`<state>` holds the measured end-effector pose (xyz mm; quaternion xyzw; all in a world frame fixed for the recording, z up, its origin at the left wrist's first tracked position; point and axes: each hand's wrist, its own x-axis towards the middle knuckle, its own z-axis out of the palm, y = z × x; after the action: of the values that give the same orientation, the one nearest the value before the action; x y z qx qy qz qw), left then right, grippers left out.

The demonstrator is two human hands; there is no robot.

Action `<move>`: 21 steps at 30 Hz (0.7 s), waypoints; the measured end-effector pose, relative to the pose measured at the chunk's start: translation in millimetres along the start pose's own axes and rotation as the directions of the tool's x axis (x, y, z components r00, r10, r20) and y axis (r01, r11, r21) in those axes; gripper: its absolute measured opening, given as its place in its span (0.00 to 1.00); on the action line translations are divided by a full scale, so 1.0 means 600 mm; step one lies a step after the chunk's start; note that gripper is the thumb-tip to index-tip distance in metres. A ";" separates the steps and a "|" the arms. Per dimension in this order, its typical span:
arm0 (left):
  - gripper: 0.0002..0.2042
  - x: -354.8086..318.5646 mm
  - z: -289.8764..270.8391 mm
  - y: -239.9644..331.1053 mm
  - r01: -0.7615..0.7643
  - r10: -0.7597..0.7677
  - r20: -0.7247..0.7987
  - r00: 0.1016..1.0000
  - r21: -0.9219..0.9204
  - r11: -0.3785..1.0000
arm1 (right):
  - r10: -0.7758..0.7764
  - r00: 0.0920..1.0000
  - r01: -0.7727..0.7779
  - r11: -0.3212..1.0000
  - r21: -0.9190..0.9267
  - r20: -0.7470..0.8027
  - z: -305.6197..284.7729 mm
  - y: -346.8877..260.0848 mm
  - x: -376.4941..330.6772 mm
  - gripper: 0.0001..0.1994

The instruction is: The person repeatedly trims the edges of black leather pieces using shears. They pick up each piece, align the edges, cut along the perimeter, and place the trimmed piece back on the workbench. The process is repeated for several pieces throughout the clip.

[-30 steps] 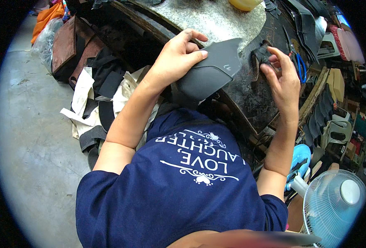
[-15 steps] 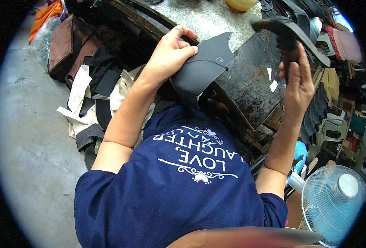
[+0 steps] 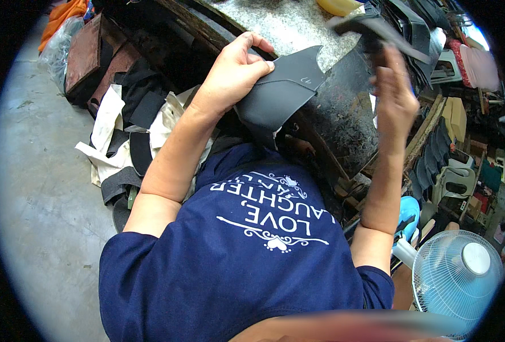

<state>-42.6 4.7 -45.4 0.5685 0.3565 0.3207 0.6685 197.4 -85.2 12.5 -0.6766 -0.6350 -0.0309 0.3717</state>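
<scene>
My left hand (image 3: 235, 71) pinches the edge of a black leather piece (image 3: 281, 91) between thumb and fingers. The piece has a seam line across it and a small pale mark, and looks like part of a shoe upper. It lies at the bench's near edge, its lower part hanging over. In my right hand (image 3: 396, 108) is a hammer (image 3: 386, 35) with a long curved dark head, raised over the bench to the right of the leather. Motion blurs this hand and the hammer, and the fingers hide most of the handle.
A speckled pale stone slab (image 3: 275, 23) lies on the bench beside a dark scuffed board (image 3: 346, 108). A yellow bowl (image 3: 339, 5) and stacked black pieces (image 3: 409, 34) stand farther back. Fabric scraps (image 3: 107, 125) heap at the left. A fan (image 3: 457, 273) is at lower right.
My right hand has swung the hammer to the left, closer to the leather piece. My left hand and the leather have stayed almost in place.
</scene>
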 end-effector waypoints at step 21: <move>0.12 0.000 0.011 0.004 -0.007 0.016 -0.054 0.998 0.168 0.986 | 0.177 0.983 -0.154 0.946 0.286 -0.055 -0.007 0.006 -0.007 0.17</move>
<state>-37.1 1.1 -42.6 0.6157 0.3971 0.3088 0.6065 201.7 -90.7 11.6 -0.6661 -0.5585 0.0636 0.4902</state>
